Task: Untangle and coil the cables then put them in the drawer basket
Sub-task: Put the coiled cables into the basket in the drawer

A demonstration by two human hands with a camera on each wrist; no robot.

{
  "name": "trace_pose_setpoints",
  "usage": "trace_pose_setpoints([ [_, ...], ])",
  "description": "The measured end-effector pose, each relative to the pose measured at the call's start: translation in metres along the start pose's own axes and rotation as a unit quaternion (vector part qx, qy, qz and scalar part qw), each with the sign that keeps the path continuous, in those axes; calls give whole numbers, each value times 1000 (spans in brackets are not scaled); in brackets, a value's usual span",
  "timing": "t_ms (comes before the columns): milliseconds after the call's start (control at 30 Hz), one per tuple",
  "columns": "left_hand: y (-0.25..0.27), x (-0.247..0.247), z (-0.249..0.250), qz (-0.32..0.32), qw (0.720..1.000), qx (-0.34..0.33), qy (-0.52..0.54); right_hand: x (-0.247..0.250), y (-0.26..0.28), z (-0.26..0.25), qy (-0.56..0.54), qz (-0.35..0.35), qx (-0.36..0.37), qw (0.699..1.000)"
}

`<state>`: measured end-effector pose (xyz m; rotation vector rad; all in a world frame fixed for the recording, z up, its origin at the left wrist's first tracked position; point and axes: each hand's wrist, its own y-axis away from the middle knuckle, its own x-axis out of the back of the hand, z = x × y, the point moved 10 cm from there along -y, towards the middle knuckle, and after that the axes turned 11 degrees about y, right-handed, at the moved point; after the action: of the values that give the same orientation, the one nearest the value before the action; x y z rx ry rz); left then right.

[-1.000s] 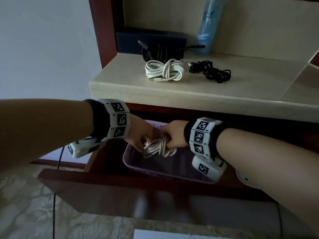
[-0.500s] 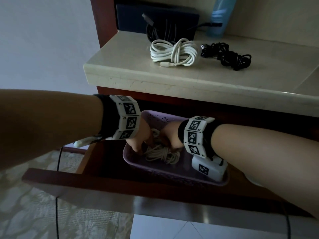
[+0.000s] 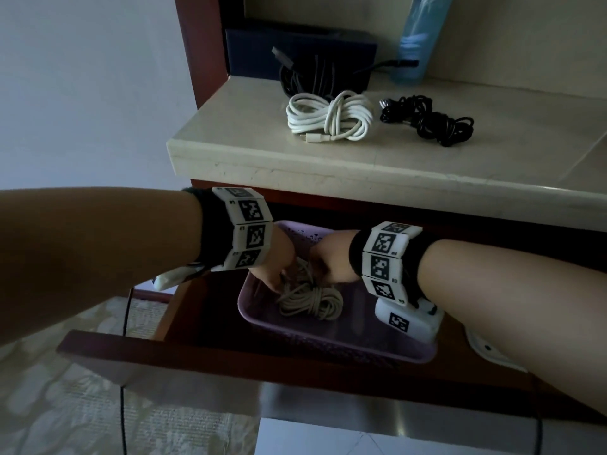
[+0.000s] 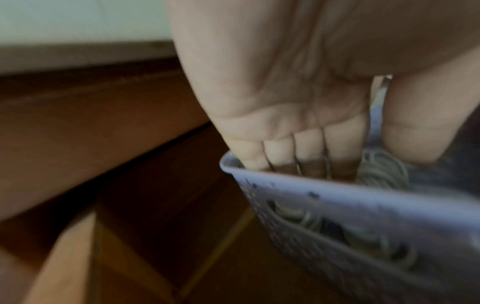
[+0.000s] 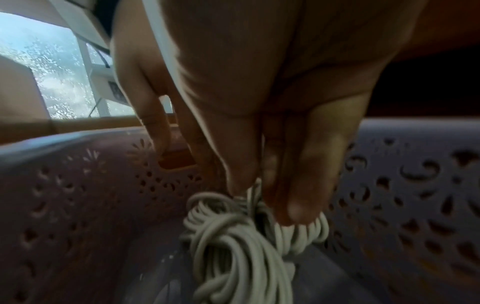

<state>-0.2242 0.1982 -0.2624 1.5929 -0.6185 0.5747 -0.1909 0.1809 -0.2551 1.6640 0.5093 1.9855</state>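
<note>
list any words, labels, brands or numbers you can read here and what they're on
No text reads clearly in any view.
Wrist bands: square black-and-white marker codes with tiny characters beside them, too small to read.
Blue bottle: pale print, blurred.
Dark box at the shelf's back: no lettering visible.
Purple basket: only cut-out patterns, no words.

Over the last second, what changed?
Both hands, left hand and right hand, lowered the coiled white cable from above the purple basket onto its floor; fingers are still on it. The white cable bundle and tangled black cable on the shelf stayed put.
</note>
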Motion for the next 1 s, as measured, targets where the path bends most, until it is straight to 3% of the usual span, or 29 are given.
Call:
trace_pose_setpoints([
  [133, 31, 30, -4, 49, 995, -6, 83, 32, 33, 4, 33, 20, 8, 999],
  [267, 78, 75, -24, 130, 972, 11, 197, 84, 81, 26, -30, 130, -34, 990],
  [433, 134, 148, -63, 362, 874, 26, 322, 159, 137, 72, -97, 338, -111, 929],
  [533, 148, 173, -87, 480, 819, 77, 304, 179, 141, 101, -105, 381, -166, 904],
  [600, 138, 176, -96, 482, 815, 101, 305, 178, 127, 114, -102, 343, -199, 912],
  [733, 111, 176, -93, 427, 851, 115, 282, 169, 97, 119, -85, 285, -197, 934],
  [1000, 109, 179, -94, 423, 856, 109, 276, 162, 96, 126, -133, 318, -191, 919],
])
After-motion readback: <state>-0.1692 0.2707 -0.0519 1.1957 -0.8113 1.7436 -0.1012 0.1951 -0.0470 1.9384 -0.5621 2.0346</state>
